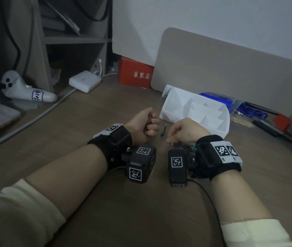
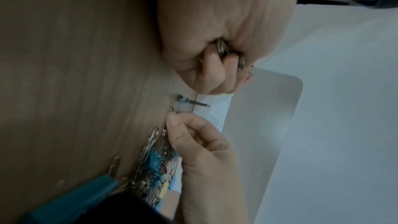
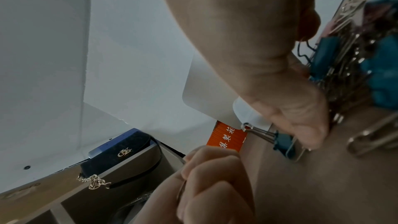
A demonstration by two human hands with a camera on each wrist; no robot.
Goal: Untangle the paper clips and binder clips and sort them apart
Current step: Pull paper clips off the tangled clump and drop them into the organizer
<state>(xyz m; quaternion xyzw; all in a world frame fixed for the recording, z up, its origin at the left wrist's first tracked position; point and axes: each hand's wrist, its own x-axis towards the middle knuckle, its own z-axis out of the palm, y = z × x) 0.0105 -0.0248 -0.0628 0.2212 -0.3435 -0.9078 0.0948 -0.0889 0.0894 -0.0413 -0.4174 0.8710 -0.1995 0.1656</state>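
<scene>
Two hands work near the middle of the wooden table (image 1: 88,122). The left hand (image 1: 144,124) is a fist curled tightly round a bunch of paper clips (image 2: 226,52). The right hand (image 1: 184,130) pinches one paper clip (image 2: 175,108) between thumb and forefinger, just beside a teal binder clip (image 3: 284,144); the tangled pile of clips (image 2: 155,168) lies under its palm. A white divided organizer (image 1: 196,111) stands just beyond, towards the far edge, with a red box (image 1: 134,73) by the wall.

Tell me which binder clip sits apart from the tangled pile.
The teal binder clip lying alone on the desk by the right hand's fingertips, a paper clip hooked to it. The other binder clips are buried in the pile under that hand.
</scene>
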